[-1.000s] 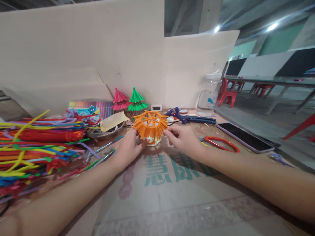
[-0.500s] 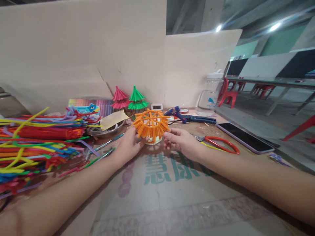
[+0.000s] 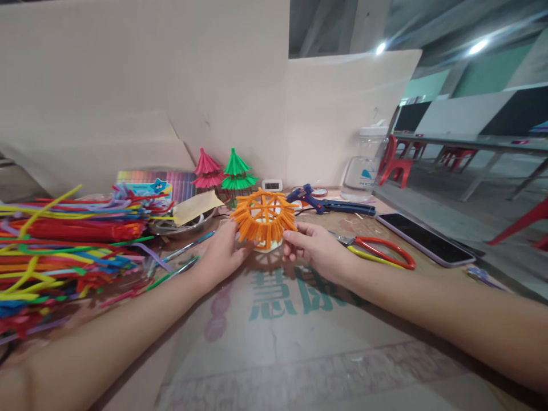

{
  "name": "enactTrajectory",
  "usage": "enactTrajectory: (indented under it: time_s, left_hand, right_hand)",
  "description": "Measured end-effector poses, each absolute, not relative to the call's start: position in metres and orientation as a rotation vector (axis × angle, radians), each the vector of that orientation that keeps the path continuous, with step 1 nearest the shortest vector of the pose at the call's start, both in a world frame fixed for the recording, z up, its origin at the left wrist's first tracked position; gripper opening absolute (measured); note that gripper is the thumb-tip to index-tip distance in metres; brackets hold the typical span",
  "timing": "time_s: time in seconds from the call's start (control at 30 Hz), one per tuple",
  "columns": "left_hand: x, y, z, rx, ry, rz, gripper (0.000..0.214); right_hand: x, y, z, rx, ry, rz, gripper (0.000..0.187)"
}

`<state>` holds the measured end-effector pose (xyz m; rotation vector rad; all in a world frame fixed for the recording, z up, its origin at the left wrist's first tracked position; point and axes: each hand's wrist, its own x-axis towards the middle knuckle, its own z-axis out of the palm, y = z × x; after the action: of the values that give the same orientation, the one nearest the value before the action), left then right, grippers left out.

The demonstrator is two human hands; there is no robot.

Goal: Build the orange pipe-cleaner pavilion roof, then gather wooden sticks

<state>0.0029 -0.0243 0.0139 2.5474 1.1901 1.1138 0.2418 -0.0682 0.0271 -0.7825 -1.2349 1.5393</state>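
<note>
An orange pipe-cleaner roof piece, ring-shaped with spokes across its open top and a flared skirt of short strips, is held between my two hands. My left hand grips its left edge, fingers partly hidden behind it. At its lower right rim, my right hand pinches the strips between thumb and fingers. Just below the piece a pale, whitish base shows, mostly hidden. Behind stand two small pipe-cleaner pavilions, one pink and one green.
Bundles of coloured pipe cleaners fill the left, beside a metal bowl and a marker set. To the right are red-handled pliers, a blue glue gun, a phone and a water bottle. Cardboard covers the tabletop.
Almost nothing differs. Both hands keep hold of the orange piece, which seems tipped very slightly; the whole view has shifted a little.
</note>
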Motion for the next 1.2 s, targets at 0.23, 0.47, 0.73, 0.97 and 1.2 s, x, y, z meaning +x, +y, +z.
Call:
enactTrajectory:
  time_s: [0.23, 0.47, 0.73, 0.97, 1.2]
  left_hand:
    - [0.003, -0.025, 0.014, 2.588, 1.137, 1.143, 0.046]
    - [0.003, -0.025, 0.015, 2.538, 1.174, 1.109, 0.047]
    - [0.001, -0.017, 0.008, 2.4, 1.063, 1.138, 0.049]
    - [0.003, -0.021, 0.013, 2.53, 1.052, 1.143, 0.048]
    - [0.004, -0.026, 0.015, 2.556, 1.054, 1.119, 0.051]
  right_hand:
    - [0.241, -0.071, 0.028, -0.802, -1.288, 1.51, 0.043]
    - [0.244, -0.07, 0.026, -0.83, -1.381, 1.461, 0.05]
    - [0.267, -0.079, 0.034, -0.783, -1.918, 0.371, 0.032]
    - [0.268, -0.071, 0.033, -0.612, -2.053, -0.37, 0.027]
    - [0.269, -0.067, 0.032, -0.732, -2.04, -0.442, 0.039]
